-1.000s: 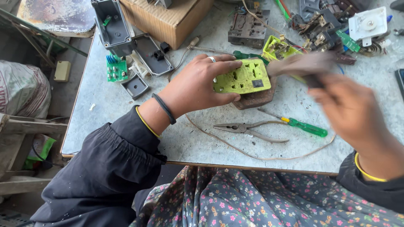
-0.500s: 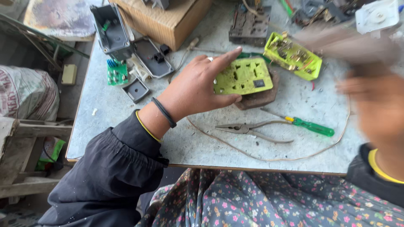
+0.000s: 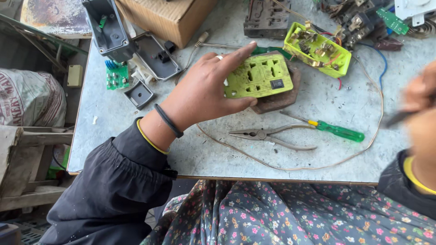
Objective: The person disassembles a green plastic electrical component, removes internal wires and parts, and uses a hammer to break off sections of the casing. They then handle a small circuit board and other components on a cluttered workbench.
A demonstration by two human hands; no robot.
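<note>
My left hand (image 3: pixel 206 93) grips a yellow-green socket cover plate (image 3: pixel 260 75), thumb under its near edge and fingers along its left side. The plate rests on a brown block (image 3: pixel 279 100) on the grey table (image 3: pixel 113 136). My right hand (image 3: pixel 420 106) is blurred at the right edge and holds a thin dark tool (image 3: pixel 396 119) whose kind I cannot make out. The matching yellow-green socket base (image 3: pixel 317 50), with metal contacts and wires inside, lies beyond the plate.
Long-nose pliers (image 3: pixel 268 135) and a green-handled screwdriver (image 3: pixel 338 131) lie near the front edge, ringed by a thin wire (image 3: pixel 318 167). A cardboard box (image 3: pixel 168 16), grey plastic housings (image 3: pixel 106 27), a small green circuit board (image 3: pixel 116 77) and dark electrical parts (image 3: pixel 268 18) stand at the back.
My right hand has dropped from above the socket plate toward the right edge. The socket base, hidden behind it a second ago, now shows. My left hand keeps its hold.
</note>
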